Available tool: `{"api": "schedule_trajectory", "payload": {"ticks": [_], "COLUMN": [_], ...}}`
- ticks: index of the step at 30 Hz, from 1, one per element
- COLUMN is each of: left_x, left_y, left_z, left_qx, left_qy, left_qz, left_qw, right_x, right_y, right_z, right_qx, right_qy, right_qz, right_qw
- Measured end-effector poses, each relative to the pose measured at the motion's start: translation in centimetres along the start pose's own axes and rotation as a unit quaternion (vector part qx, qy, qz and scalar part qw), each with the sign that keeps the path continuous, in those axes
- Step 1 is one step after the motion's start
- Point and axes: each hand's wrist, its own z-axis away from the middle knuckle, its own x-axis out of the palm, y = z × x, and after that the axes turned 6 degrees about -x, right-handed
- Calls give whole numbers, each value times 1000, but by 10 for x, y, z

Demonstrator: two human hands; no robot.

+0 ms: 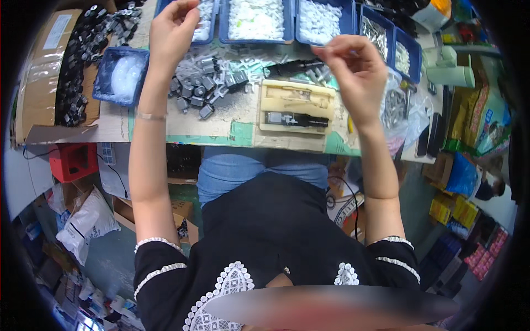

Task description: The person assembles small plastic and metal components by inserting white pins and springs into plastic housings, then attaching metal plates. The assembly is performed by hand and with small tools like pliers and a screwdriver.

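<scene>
My left hand (174,36) is raised at the far left of the bins, thumb and fingers pinched together beside a blue bin of small white parts (203,22). Over the right side of the table, my right hand (358,69) has its fingers curled and the thumb against the index finger, near the front of another blue bin of white parts (320,21). Anything in either pinch is too small to make out. Below and left of my right hand lies a cream fixture block (268,99), with a black and grey motor-like part (295,119) in its front slot.
Grey gearbox-like parts (201,83) are heaped between my arms. A blue bin with a clear bag (124,74) sits at left, beside a cardboard box (47,71) of black parts. Metal pins fill a bin (375,33) at right. Plastic bags (397,107) lie near my right wrist.
</scene>
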Motion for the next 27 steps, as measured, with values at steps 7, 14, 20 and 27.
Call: {"api": "schedule_trajectory", "payload": {"ticks": [7, 14, 20, 27], "left_x": [79, 90, 88, 80], "left_y": [56, 61, 59, 57], "left_z": [117, 139, 151, 176], "left_qx": [-259, -322, -322, -336], "left_qy": [-286, -279, -249, -282], "left_qz": [544, 598, 513, 373], "left_qw": [745, 679, 756, 817], "right_x": [34, 28, 19, -3], "right_y": [-6, -14, -27, -47], "right_z": [33, 48, 52, 67], "right_qx": [-111, -86, -124, 96], "right_qy": [17, 37, -65, -180], "right_qz": [84, 58, 203, 130], "right_qw": [990, 994, 969, 970]}}
